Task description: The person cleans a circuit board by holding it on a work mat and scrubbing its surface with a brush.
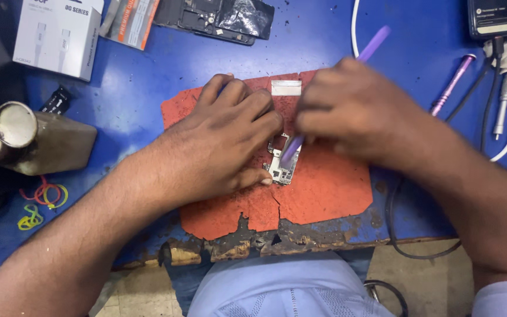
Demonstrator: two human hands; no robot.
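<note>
Blue worktop (148, 100), scorched orange mat (324, 194) at front edge. Left hand (218, 147) pinning small circuit board (281, 167); right hand (353, 111) clamped on purple pry tool (324, 100), probably levering a part. Next: gentle, steady prying.

On the blue tabletop (130, 100), a white carton (58, 35) lies at eleven o'clock, an opened phone shell (215, 19) at twelve. A black box (497, 17) with cables sits at one, a purple-handled screwdriver (453, 84) at two. A metal canister (16, 138) stands at nine, coloured rubber bands (41, 202) just below it.
</note>
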